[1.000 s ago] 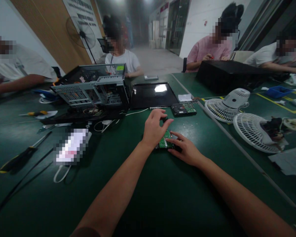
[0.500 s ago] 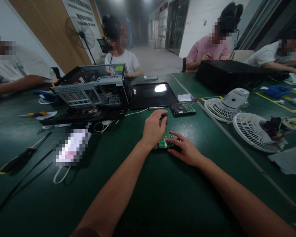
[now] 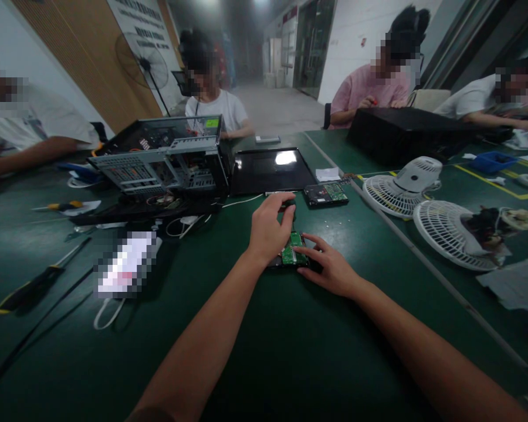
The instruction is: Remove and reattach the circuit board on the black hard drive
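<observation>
A hard drive (image 3: 295, 257) lies on the green table in front of me, its green circuit board facing up. My left hand (image 3: 270, 225) is closed around the dark handle of a small screwdriver (image 3: 289, 203), which stands upright over the far part of the board; its tip is hidden. From the right, my right hand (image 3: 328, 264) grips the drive, with fingers on the board and along its edge and the thumb at the near side. Another hard drive (image 3: 326, 194) rests a little farther off, with several tiny screws (image 3: 334, 223) scattered near it.
An opened computer case (image 3: 167, 164) stands at the left behind a phone (image 3: 127, 264) and a large screwdriver (image 3: 33, 287). A black panel (image 3: 273, 170) lies beyond my hands. White fan parts (image 3: 398, 193) sit to the right. Several people are seated around the table.
My left hand has shifted very slightly on the screwdriver. The drive and my right hand stay in place; the whole view has drifted a little.
</observation>
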